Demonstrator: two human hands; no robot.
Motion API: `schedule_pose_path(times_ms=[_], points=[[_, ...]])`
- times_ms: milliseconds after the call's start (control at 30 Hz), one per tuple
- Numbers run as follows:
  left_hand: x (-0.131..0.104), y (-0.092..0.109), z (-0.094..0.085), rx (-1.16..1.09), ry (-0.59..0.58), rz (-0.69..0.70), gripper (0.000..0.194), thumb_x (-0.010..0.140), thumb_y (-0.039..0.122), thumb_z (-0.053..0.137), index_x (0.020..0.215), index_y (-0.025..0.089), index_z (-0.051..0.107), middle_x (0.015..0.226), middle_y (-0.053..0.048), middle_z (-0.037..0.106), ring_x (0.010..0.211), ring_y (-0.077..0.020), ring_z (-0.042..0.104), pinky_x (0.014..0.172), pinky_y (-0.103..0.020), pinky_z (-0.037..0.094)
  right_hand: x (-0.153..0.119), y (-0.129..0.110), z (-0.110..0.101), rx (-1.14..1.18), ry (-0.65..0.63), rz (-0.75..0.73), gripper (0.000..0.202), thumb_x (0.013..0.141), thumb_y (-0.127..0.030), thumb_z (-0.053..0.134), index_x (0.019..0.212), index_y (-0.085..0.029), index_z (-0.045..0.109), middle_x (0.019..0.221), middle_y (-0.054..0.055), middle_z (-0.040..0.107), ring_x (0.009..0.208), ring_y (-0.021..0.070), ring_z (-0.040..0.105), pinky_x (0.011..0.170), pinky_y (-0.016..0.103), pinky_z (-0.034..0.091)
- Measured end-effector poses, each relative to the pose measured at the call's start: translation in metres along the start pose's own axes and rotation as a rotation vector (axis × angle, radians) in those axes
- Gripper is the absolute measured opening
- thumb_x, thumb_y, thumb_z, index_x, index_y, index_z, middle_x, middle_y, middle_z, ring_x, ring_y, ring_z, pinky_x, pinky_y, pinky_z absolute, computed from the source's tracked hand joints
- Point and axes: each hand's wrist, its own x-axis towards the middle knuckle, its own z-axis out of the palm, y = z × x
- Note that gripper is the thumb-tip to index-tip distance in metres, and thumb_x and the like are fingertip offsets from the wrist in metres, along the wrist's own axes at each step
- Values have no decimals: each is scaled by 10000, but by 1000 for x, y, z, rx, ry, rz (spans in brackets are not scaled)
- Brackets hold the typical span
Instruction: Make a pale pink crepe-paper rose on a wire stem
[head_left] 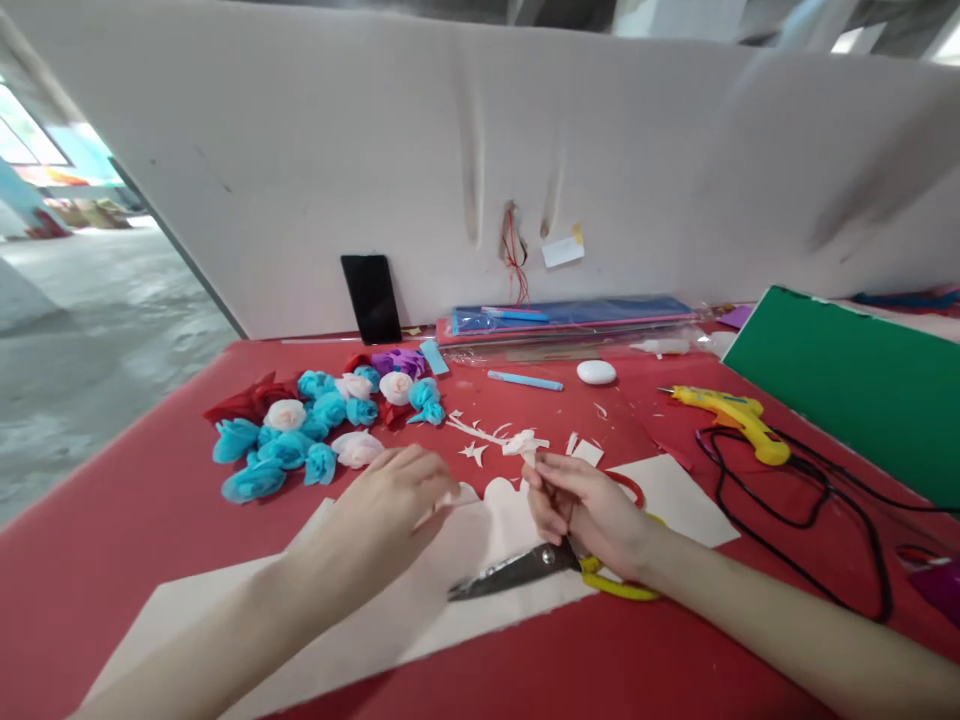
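Observation:
My right hand (589,510) is closed, thumb and fingers pinching the base of a small white paper flower (523,443). A pair of scissors (517,572) with yellow and red handles lies under that hand, blades pointing left. To the left, my left hand (401,495) has its fingers bent together at the end of a pale pink scalloped paper strip (502,500); its fingertips are partly hidden. Beneath both hands a large pale paper sheet (360,640) rests on the red table. Small white paper scraps (474,453) lie just beyond the hands.
Blue, pink, red and purple paper flowers (307,430) are heaped at the left. A yellow glue gun (731,415) with black cord and a green board (847,385) are at the right. Behind are a phone (371,300), blue pen (525,381) and white oval object (596,372).

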Motion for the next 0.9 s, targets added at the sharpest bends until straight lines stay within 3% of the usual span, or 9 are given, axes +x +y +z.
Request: schedule_pose_path(times_ms=[100,267,433,667,900], points=[[13,-6,2,138,-28,31,291,944,335,604,1194,187,606,1253,-96,623,1078,-245,633,920,-471,554,0,5,-4,22,6,1,251,973,-355,591,1096,-138,626,993,46,669,768,146,657,662,303,575],[14,-9,9,191,-87,99,259,951,330,592,1172,198,619,1248,-93,628,1064,-232,635,918,-455,556,0,6,-5,50,18,2,285,969,-357,595,1162,-147,614,1103,73,661,890,187,669,757,367,585],[9,-14,20,180,-40,13,276,951,341,592,1185,196,610,1237,-93,631,1037,-227,644,894,-444,567,1,6,-6,50,19,5,296,968,-356,597,1181,-151,608,1133,79,655,921,198,668,780,383,584],[8,-10,20,146,-80,-95,277,952,345,590,1185,198,611,1237,-93,632,1033,-225,646,893,-442,567,0,6,-6,41,5,-10,264,973,-360,590,1117,-141,622,1026,55,668,804,159,663,691,322,580],[13,-9,21,81,-141,-182,309,944,346,603,1208,185,596,1240,-96,627,1040,-235,646,885,-451,570,0,5,-3,38,-1,-46,242,980,-355,583,896,-131,622,720,-36,602,518,72,533,503,213,485]])
